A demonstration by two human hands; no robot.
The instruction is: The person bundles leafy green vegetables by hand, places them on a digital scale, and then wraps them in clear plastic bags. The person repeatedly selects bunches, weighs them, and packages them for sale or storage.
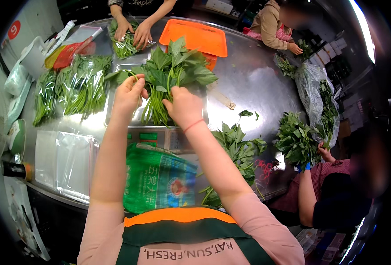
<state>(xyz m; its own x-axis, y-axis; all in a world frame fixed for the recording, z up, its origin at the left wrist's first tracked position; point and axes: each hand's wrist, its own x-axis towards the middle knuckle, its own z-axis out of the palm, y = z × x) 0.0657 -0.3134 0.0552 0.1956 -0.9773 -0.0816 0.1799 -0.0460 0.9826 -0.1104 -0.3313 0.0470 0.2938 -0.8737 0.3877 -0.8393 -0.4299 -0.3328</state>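
Note:
My left hand [131, 91] pinches a single leafy stem [119, 76] between thumb and fingers, at the left side of a bunch of leafy greens [164, 71]. My right hand [184, 105] is closed around stems of that bunch. The leaves fan out away from me and the cut stem ends point towards me. Under the bunch lies the metal pan [110, 111] of a weighing scale. The scale's lit green display [148, 136] is partly covered by a green and blue woven plastic sack [159, 180] that bears writing.
Packed bags of greens [82, 86] and clear plastic bags [71, 162] lie left. An orange tray [195, 37] is beyond the scale. Loose greens [236, 142] and red rubber bands [266, 169] sit right. Co-workers' hands [143, 34] press a bag opposite; another person holds a bunch [295, 137] at right.

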